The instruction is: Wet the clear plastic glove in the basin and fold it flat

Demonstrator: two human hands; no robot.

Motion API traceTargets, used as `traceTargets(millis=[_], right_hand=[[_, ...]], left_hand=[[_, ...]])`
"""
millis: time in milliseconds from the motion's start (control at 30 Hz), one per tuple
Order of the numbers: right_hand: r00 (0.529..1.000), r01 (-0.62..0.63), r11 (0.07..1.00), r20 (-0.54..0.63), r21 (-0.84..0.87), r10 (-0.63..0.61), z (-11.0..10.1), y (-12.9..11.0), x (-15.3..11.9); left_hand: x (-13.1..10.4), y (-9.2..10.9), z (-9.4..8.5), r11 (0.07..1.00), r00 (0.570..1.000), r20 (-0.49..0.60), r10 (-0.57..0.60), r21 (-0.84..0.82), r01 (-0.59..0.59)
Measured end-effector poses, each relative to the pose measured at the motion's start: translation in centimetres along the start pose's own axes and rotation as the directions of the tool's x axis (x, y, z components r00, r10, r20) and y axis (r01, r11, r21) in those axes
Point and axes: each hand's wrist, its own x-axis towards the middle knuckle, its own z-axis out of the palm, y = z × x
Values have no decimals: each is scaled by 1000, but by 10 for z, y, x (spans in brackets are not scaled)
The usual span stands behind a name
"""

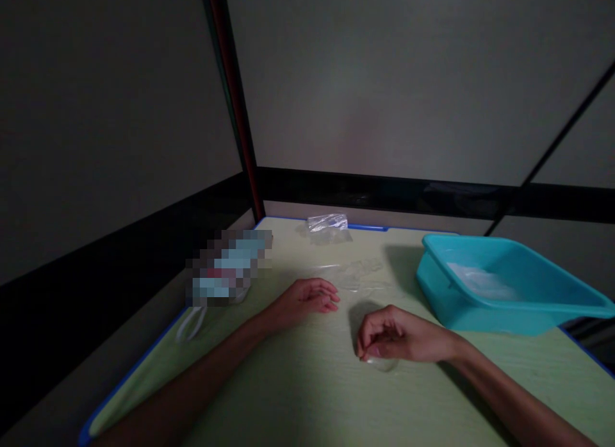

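My left hand (307, 301) hovers low over the middle of the pale green table (269, 396), its fingers loosely curled and apart with nothing between them. To its right, my right hand (391, 335) has thumb and fingertips pinched together near the tabletop. A thin, clear rounded item (383, 362) shows under those fingertips, and the fingers appear to grip its edge. Just beyond both hands lies some crumpled clear plastic (353, 275).
A turquoise basin (519, 312) with a whitish sheet (483, 282) inside stands at the right. Another clear plastic packet (328, 223) lies near the back edge. A blurred-out object (230, 268) with a white loop (192, 323) is at the left edge.
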Motion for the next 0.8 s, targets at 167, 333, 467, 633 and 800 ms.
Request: traceTargets(millis=[167,333,467,633,800], right_hand=[[995,-51,987,91,151,37,-10,2,-8],[983,-113,981,165,159,86,-18,5,-15],[971,-149,980,206,134,119,-19,2,-19],[955,-194,980,238,37,180,-19,-6,-25],[986,-61,968,133,-243,96,-20,-23,-30]], left_hand=[[0,0,0,1000,1000,1,-13,-22,13],[-1,2,0,999,1000,-7,-21,-33,20],[-1,6,2,999,1000,6,-30,-12,30],[-1,9,2,999,1000,21,-20,26,19],[-1,11,1,999,998,57,-13,39,11]])
